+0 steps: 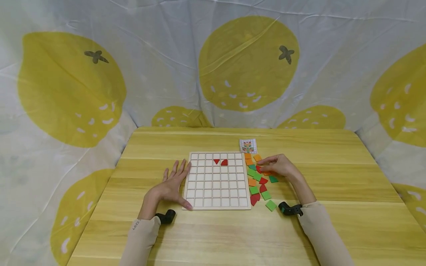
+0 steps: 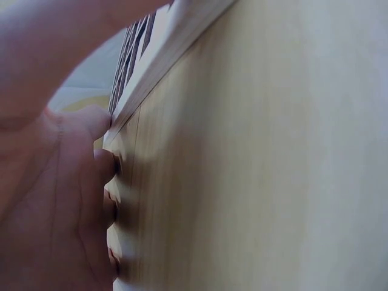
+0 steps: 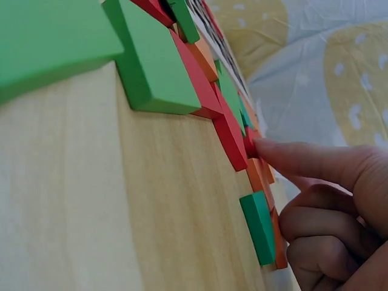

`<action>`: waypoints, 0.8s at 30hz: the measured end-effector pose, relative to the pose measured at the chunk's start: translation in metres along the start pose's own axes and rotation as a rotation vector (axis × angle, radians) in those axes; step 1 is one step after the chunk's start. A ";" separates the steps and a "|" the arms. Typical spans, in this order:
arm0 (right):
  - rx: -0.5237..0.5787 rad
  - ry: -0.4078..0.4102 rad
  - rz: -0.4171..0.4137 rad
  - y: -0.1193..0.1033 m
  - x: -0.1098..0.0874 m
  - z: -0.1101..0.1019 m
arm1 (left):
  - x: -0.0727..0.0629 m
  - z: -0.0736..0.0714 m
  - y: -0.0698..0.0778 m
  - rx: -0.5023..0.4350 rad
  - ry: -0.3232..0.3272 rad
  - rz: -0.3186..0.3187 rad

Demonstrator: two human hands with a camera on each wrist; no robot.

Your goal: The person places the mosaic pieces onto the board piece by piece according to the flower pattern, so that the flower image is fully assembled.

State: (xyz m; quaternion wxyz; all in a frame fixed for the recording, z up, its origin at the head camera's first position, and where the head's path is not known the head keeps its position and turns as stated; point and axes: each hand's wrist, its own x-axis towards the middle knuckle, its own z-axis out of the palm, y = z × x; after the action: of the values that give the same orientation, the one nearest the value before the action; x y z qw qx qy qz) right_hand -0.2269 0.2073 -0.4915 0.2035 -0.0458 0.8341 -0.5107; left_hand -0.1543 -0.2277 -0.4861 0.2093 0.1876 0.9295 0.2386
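Observation:
My left hand [image 1: 171, 186] lies spread at the left edge of a wooden grid board [image 1: 216, 208]. Its thumb rests on the near left corner, and a finger touches the upper left side. Two red pieces sit in the board's second row: a triangle [image 1: 216, 161] and a quarter circle [image 1: 224, 162]. Right of the board, my right hand [image 1: 281, 165] pinches a red piece [image 1: 258, 169] with thumb and index finger, the other fingers curled. In the right wrist view that red piece [image 3: 250, 142] is mostly hidden by the fingertip and neighbouring pieces.
Loose green, orange and red pieces lie along the board's right side, among them a green square [image 1: 271, 205] and a dark green piece [image 1: 273, 179]. A small pattern card [image 1: 248, 146] lies behind them. Lemon-print cloth [image 1: 246, 118] hangs around the wooden table [image 1: 213, 236].

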 end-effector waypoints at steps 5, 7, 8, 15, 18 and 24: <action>0.003 0.044 -0.001 0.001 0.003 0.001 | 0.001 0.000 0.000 -0.002 -0.005 -0.002; 0.001 0.049 -0.003 0.002 0.004 0.000 | 0.001 0.000 0.000 -0.001 -0.004 -0.003; 0.000 0.047 -0.004 0.002 0.004 -0.001 | 0.000 -0.001 0.001 -0.001 -0.003 -0.003; -0.047 0.037 0.009 0.003 0.004 -0.009 | 0.000 -0.001 0.001 0.007 0.002 -0.002; -0.041 0.039 0.013 0.004 0.003 -0.009 | 0.000 -0.001 0.001 0.004 0.002 -0.003; -0.049 0.054 0.008 0.002 0.001 -0.007 | 0.000 -0.001 0.001 0.002 0.002 -0.005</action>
State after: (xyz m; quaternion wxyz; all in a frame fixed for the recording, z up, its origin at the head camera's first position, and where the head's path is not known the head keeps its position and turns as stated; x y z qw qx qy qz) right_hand -0.2304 0.2134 -0.4905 0.1818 -0.0337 0.8516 -0.4904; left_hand -0.1546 -0.2268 -0.4851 0.2086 0.1854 0.9305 0.2373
